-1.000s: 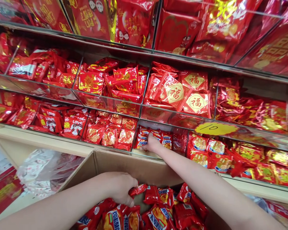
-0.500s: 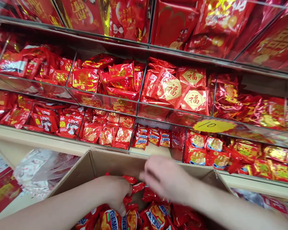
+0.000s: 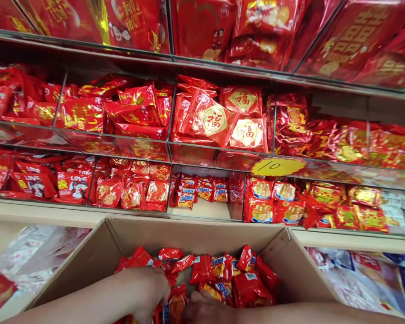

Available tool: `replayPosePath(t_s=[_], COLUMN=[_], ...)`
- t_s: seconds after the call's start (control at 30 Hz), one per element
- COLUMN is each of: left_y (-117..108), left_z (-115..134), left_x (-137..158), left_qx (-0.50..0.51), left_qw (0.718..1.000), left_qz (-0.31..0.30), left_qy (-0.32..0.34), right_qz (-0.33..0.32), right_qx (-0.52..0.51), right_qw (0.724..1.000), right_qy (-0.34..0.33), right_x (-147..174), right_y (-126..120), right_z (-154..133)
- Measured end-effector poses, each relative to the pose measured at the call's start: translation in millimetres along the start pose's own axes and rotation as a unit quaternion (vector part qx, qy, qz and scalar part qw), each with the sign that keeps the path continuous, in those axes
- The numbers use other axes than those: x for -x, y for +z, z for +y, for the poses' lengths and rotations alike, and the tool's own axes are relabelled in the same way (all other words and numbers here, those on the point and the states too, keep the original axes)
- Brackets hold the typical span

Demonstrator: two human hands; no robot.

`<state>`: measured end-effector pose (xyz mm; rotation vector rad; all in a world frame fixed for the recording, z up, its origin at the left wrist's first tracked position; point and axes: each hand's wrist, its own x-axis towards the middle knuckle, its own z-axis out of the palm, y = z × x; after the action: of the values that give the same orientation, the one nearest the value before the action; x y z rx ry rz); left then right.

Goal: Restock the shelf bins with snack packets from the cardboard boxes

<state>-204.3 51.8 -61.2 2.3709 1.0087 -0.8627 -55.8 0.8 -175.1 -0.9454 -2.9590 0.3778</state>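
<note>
Both hands are down inside an open cardboard box (image 3: 195,227) of small red snack packets (image 3: 253,288). My left hand (image 3: 151,290) reaches among the packets on the left, its fingertips hidden behind the hand and the packets. To its right, low in the box, my right hand (image 3: 205,308) has its fingers curled in against the packets; what they hold, if anything, is hidden. Between the hands stands a red-and-orange snack packet (image 3: 175,303) with blue-and-white lettering, close to both. I cannot tell which hand grips it.
Behind the box rises a tiered shelf with clear dividers, filled with red packets. One bottom compartment (image 3: 209,210) has a few small packets at its back and bare floor in front. A yellow tag (image 3: 278,166) reads 10. Plastic bags (image 3: 37,256) lie left of the box.
My right hand has come down from the box's far edge into the packets. My left hand has moved lower and left in view. The view has shifted, showing more of the box.
</note>
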Motion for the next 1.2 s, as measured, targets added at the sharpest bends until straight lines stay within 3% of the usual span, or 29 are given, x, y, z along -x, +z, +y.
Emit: replayPosePath(t_s=[0.13,0.23,0.33,0.4,0.53,0.63,0.7,0.77,0.9,0.97,1.1,1.17,1.2], left_y=[-12,-27,-38,-41,-42,-46,-49,-52,-52,-50,-46,-46,-46], left_z=[-3,-5,-5,-5,-4,-3,-1,0,-1,-1,0,-2,-4], left_x=[10,19,19,16,10,10,13,16,17,15,15,16,16], left_qx=[0.045,0.154,0.245,0.329,0.508,0.562,0.578,0.595,0.618,0.604,0.525,0.482,0.465], left_qw=[0.999,0.984,0.952,0.924,0.833,0.781,0.757,0.743,0.736,0.744,0.785,0.808,0.817], left_qz=[0.017,0.061,0.123,0.133,0.108,0.179,0.233,0.254,0.236,0.233,0.244,0.25,0.258], left_qy=[-0.012,0.061,0.133,0.144,0.19,0.208,0.194,0.173,0.146,0.165,0.221,0.229,0.222], right_qz=[-0.075,0.04,0.203,0.272,0.333,0.354,0.35,0.333,0.308,0.291,0.28,0.283,0.3], right_qx=[-0.053,-0.201,-0.316,-0.398,-0.557,-0.641,-0.668,-0.672,-0.652,-0.62,-0.458,-0.377,-0.348], right_qw=[0.996,0.973,0.905,0.849,0.732,0.649,0.627,0.635,0.661,0.701,0.828,0.863,0.865], right_qy=[-0.007,0.104,0.201,0.216,0.208,0.206,0.195,0.186,0.208,0.2,0.163,0.182,0.2], right_x=[11,19,21,21,21,22,22,22,24,25,32,36,39], right_y=[-44,-87,-117,-126,-130,-132,-134,-133,-132,-133,-138,-147,-153], right_z=[-3,-1,5,10,13,13,13,15,19,20,16,18,21])
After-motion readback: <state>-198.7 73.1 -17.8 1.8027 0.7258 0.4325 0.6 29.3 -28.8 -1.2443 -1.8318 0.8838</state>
